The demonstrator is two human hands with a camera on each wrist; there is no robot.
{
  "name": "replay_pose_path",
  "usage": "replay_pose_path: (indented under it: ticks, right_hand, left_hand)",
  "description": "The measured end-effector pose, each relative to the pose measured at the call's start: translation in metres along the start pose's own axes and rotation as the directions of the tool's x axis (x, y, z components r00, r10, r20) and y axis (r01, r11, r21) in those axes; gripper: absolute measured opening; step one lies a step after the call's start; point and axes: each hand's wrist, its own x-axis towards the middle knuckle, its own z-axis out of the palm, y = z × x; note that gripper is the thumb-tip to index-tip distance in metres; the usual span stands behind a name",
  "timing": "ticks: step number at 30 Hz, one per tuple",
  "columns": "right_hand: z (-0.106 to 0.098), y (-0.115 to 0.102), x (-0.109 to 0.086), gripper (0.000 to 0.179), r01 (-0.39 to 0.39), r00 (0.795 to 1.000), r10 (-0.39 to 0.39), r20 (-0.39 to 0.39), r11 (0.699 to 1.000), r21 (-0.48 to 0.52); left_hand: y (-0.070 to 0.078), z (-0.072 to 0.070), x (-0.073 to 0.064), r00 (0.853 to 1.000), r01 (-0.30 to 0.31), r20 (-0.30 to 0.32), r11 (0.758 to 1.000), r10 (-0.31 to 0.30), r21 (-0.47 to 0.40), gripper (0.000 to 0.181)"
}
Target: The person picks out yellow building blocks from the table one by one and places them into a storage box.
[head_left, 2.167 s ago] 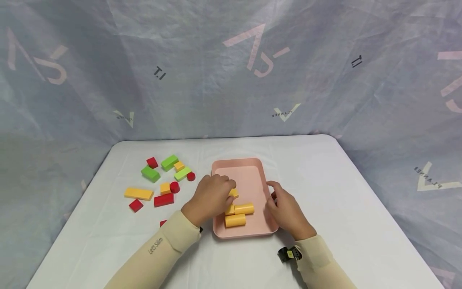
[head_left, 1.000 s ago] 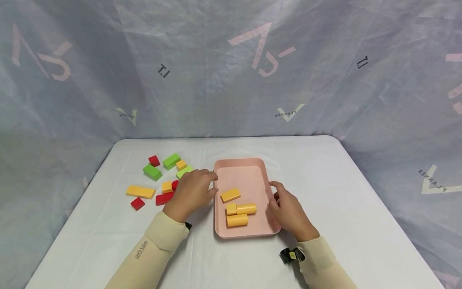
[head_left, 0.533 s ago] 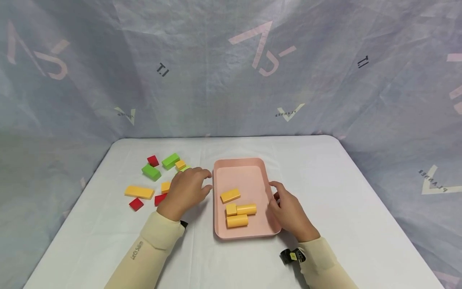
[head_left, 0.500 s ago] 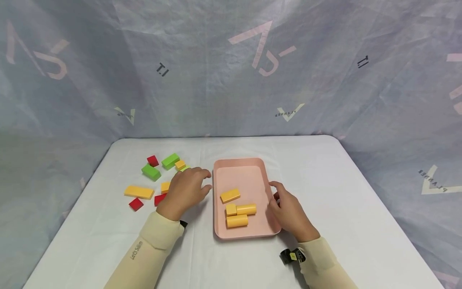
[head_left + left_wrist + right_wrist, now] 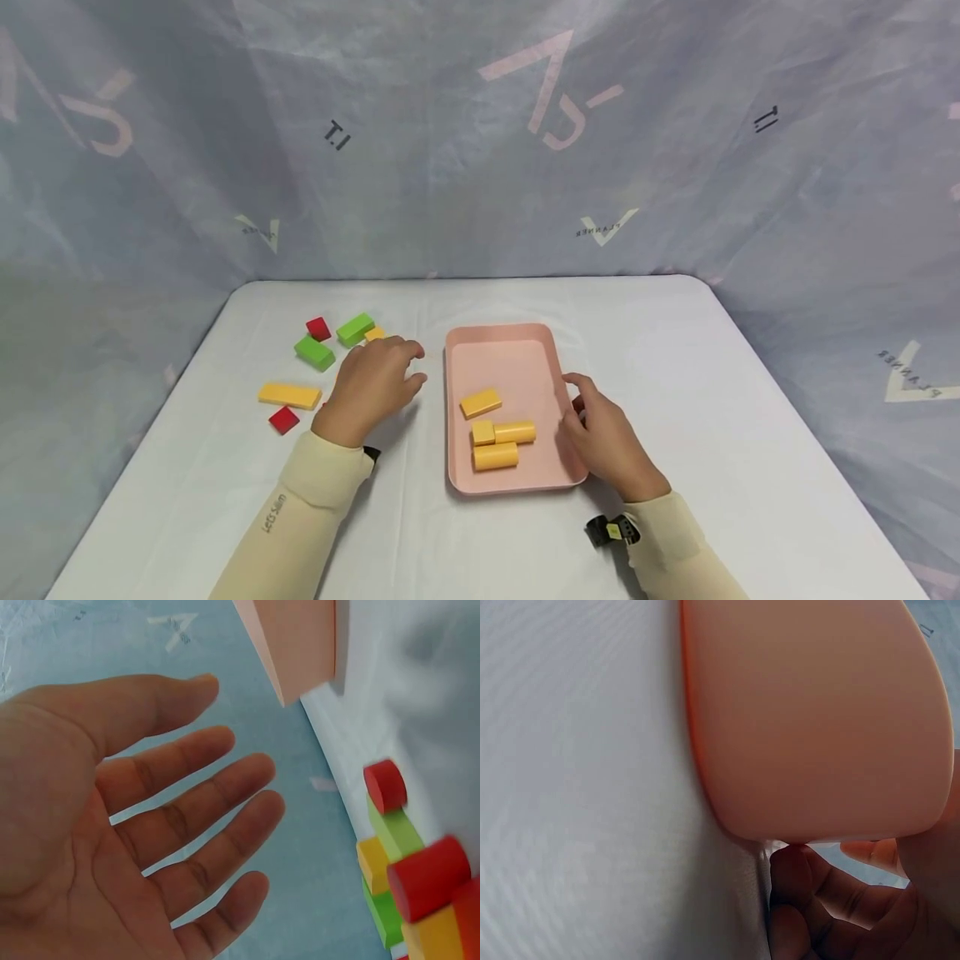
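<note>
My left hand [image 5: 367,383] hovers over the table left of the pink tray [image 5: 510,358], holding nothing. In the left wrist view its fingers [image 5: 225,784] are spread and relaxed. Nearby, partly hidden by it in the head view, are red cylinders [image 5: 429,879], a light green block [image 5: 397,834] and a yellow block [image 5: 373,864]. My right hand [image 5: 607,437] holds the tray's right wall, thumb at the rim and other fingers [image 5: 791,874] curled outside. Inside the tray lie a flat yellow block [image 5: 482,402], a yellow cube [image 5: 483,432] and two yellow cylinders [image 5: 496,456].
Left on the white table [image 5: 720,433] lie green blocks [image 5: 313,352], a red block [image 5: 318,328], a long yellow block [image 5: 289,396] and another red block [image 5: 284,420]. A grey printed cloth [image 5: 420,167] hangs behind the table.
My left hand has let go of the flat yellow block in the tray and moved left, out over the table. My right hand stays on the tray's right side.
</note>
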Motion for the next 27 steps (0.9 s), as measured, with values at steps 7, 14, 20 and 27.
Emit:
replay_pose_path:
  ticks: [7,14,20,27]
  right_hand:
    - [-0.002,0.001,0.002,0.052,0.003,1.000,-0.003,0.007,1.000,-0.017]
    - [0.001,0.004,0.002,0.052,0.015,1.000,-0.015,0.007,1.000,-0.016]
    - [0.000,0.003,0.002,0.052,0.009,1.000,-0.009,0.007,1.000,-0.017]
    - [0.001,0.003,0.002,0.054,-0.002,1.000,0.002,0.010,1.000,-0.005]
  left_hand:
    - [-0.013,-0.009,0.001,1.000,0.031,0.000,0.999,-0.031,-0.005,0.021]
    - [-0.026,-0.013,-0.004,0.998,0.069,0.005,0.997,-0.069,-0.019,0.027]
    - [-0.037,-0.019,-0.006,0.993,0.117,0.012,0.993,-0.117,-0.016,0.036]
    - [-0.045,-0.025,-0.008,0.979,0.195,0.058,0.981,-0.193,-0.019,0.040]
